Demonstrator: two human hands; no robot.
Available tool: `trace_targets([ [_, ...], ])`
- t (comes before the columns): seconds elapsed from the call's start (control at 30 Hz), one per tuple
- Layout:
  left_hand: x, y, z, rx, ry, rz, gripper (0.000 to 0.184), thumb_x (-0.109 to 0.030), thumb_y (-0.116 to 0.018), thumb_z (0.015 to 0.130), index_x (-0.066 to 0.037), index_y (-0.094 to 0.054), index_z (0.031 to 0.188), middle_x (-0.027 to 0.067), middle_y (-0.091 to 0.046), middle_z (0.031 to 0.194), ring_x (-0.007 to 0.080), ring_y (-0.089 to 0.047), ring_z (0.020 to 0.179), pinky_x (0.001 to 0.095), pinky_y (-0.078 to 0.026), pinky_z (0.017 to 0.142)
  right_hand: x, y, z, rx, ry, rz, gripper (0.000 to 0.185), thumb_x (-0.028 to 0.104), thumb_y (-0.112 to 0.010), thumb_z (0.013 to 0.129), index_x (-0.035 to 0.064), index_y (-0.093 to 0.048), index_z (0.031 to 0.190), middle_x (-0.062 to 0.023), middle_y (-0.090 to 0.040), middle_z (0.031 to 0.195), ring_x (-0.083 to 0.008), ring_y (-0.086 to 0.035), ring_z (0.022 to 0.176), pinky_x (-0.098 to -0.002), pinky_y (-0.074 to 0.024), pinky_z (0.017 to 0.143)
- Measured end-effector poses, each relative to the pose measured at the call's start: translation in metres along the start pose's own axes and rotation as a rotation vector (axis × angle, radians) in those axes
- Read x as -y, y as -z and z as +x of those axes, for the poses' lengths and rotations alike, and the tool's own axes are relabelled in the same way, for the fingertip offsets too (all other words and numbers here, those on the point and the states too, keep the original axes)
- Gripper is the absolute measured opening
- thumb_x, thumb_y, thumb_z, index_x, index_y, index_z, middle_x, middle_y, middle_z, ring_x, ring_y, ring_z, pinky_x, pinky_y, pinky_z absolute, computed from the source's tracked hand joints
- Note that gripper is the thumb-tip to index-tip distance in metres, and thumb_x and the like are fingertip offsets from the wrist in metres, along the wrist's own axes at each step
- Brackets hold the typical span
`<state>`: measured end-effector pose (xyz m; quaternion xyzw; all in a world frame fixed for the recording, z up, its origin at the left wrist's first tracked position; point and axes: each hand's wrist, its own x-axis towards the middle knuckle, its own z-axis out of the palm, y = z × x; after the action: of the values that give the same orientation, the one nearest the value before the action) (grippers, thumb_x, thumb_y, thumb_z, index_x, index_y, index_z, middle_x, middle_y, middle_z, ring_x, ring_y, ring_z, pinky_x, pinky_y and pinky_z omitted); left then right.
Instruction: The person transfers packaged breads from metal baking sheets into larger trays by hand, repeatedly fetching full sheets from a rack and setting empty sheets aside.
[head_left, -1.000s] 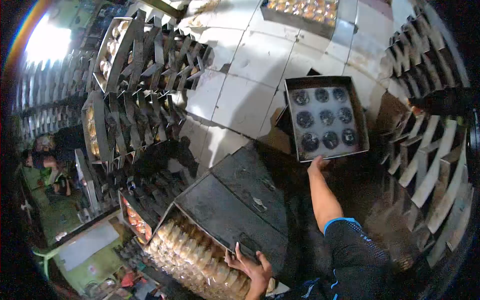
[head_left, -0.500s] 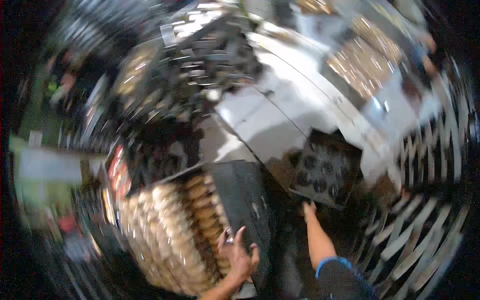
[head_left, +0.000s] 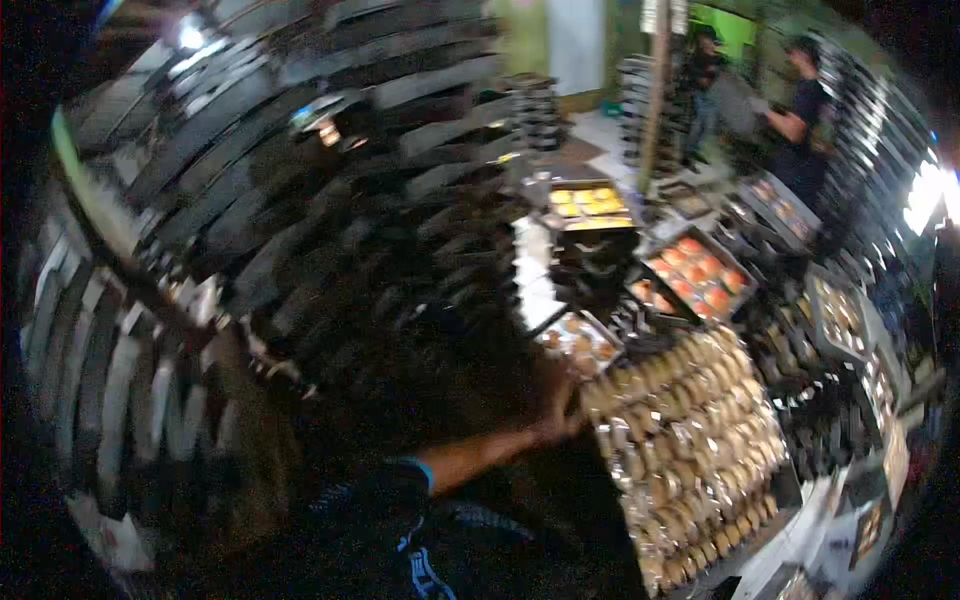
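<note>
My left hand (head_left: 562,408) reaches out at the end of a bare forearm, below a dark sleeve with blue trim. It is beside the upper left edge of a large batch of packed bread rolls (head_left: 690,440), set in close rows and shiny with clear wrapping. Blur and shadow smear its fingers, so I cannot make out whether it touches the rolls or their tray. My right hand is out of view.
Behind the rolls are a tray of red-topped buns (head_left: 700,275), a tray of yellow pastries (head_left: 590,203) and a smaller tray (head_left: 580,343). Dark stacked trays (head_left: 400,200) rise at left. Two people (head_left: 795,110) stand at the back right.
My view has swung left, so the rolls now appear at right. My right hand and the dark tray with round wells beside it have left view. My left hand is now beyond the rolls' edge.
</note>
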<state>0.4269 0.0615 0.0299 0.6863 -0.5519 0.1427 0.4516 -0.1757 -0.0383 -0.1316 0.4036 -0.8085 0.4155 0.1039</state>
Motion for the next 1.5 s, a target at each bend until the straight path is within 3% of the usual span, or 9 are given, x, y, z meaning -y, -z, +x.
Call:
trace_targets([
  [0.2, 0.212, 0.457, 0.202, -0.929, -0.102, 0.787, 0.046, -0.029, -0.051, 0.09, 0.006, -0.047, 0.119, 0.0256, -0.048, 0.122, 0.043, -0.044, 0.114, 0.0489, -0.033, 0.097, 0.171, -0.006, 0.052, -0.102, 0.163, 0.179, 0.037, 0.023, -0.06, 0.084, -0.0044, -0.056, 0.108, -0.0172, -0.062, 0.095, -0.026, -0.058, 0.079, -0.0394, -0.0475, 0.075],
  [0.4, 0.174, 0.634, 0.287, -0.492, 0.312, 1.381, 0.04, -0.04, -0.052, 0.088, -0.001, -0.063, 0.096, 0.0168, -0.064, 0.084, 0.0355, -0.059, 0.087, 0.048, -0.041, 0.082, 0.331, -0.032, 0.045, -0.044, 0.374, 0.562, 0.035, 0.025, -0.057, 0.087, -0.0027, -0.057, 0.109, -0.0169, -0.062, 0.099, -0.0241, -0.059, 0.082, -0.0381, -0.0483, 0.076],
  [0.53, 0.141, 0.627, 0.252, -0.911, 0.018, 1.222, 0.043, -0.04, -0.051, 0.089, -0.003, -0.066, 0.075, 0.0144, -0.062, 0.069, 0.0367, -0.057, 0.07, 0.0456, -0.041, 0.072, 0.532, 0.055, -0.1, 0.305, 0.612, 1.021, 0.033, 0.021, -0.06, 0.084, -0.0029, -0.06, 0.107, -0.0164, -0.063, 0.098, -0.025, -0.059, 0.085, -0.0344, -0.0486, 0.075],
  [0.67, 0.028, 0.607, 0.171, -1.065, -0.294, 0.972, 0.036, -0.033, -0.056, 0.088, 0.0, -0.064, 0.075, 0.0158, -0.062, 0.074, 0.0361, -0.056, 0.069, 0.044, -0.041, 0.069, 0.648, 0.193, -0.219, 1.284, 0.608, 1.385, 0.038, 0.014, -0.055, 0.082, -0.0013, -0.056, 0.117, -0.0131, -0.06, 0.111, -0.022, -0.056, 0.105, -0.0364, -0.0452, 0.09],
  [0.83, -0.023, 0.516, 0.083, -1.116, -0.503, 0.598, 0.019, -0.019, -0.057, 0.084, 0.0, -0.061, 0.081, 0.0132, -0.06, 0.079, 0.0319, -0.053, 0.075, 0.0445, -0.042, 0.074, 0.687, 0.352, -0.271, 2.611, -0.181, 1.796, 0.078, 0.052, -0.058, 0.076, -0.0027, -0.04, 0.129, -0.0173, -0.054, 0.117, -0.0296, -0.055, 0.101, -0.0408, -0.0465, 0.086],
  [1.1, -0.05, 0.311, 0.0, -0.599, -0.097, 0.455, 0.024, -0.024, -0.051, 0.086, -0.002, -0.061, 0.086, 0.0099, -0.058, 0.086, 0.0263, -0.051, 0.085, 0.0436, -0.042, 0.079, 0.53, 0.269, -0.245, 1.772, -0.284, 1.696, 0.064, 0.021, -0.053, 0.069, 0.0042, -0.038, 0.129, -0.014, -0.051, 0.113, -0.0274, -0.051, 0.102, -0.0396, -0.0426, 0.09],
  [1.27, -0.001, 0.199, -0.058, 0.081, 0.292, -0.141, 0.027, -0.026, -0.051, 0.087, -0.002, -0.062, 0.088, 0.008, -0.058, 0.082, 0.0234, -0.053, 0.081, 0.0421, -0.042, 0.08, 0.428, 0.207, -0.219, 1.213, 0.375, 1.455, 0.076, 0.027, -0.055, 0.075, 0.0062, -0.022, 0.14, -0.014, -0.035, 0.136, -0.0267, -0.038, 0.121, -0.0417, -0.0324, 0.101],
  [1.4, 0.07, 0.164, -0.076, 0.413, 0.598, -0.399, 0.03, -0.028, -0.051, 0.087, -0.001, -0.063, 0.089, 0.0065, -0.057, 0.079, 0.0211, -0.054, 0.079, 0.0409, -0.043, 0.082, 0.325, 0.096, -0.101, 1.275, -0.561, 1.765, 0.068, 0.057, -0.042, 0.086, 0.0082, -0.041, 0.134, -0.0112, -0.048, 0.129, -0.0255, -0.048, 0.116, -0.043, -0.034, 0.099],
  [1.5, 0.113, 0.117, -0.061, 0.611, 0.647, -0.486, 0.031, -0.03, -0.051, 0.088, -0.001, -0.064, 0.09, 0.0053, -0.057, 0.077, 0.0194, -0.055, 0.076, 0.04, -0.043, 0.083, 0.287, 0.103, -0.05, 1.394, -0.098, 1.067, 0.053, 0.038, -0.043, 0.086, -0.0017, -0.049, 0.121, -0.0138, -0.053, 0.122, -0.0226, -0.054, 0.103, -0.0339, -0.0445, 0.086],
])
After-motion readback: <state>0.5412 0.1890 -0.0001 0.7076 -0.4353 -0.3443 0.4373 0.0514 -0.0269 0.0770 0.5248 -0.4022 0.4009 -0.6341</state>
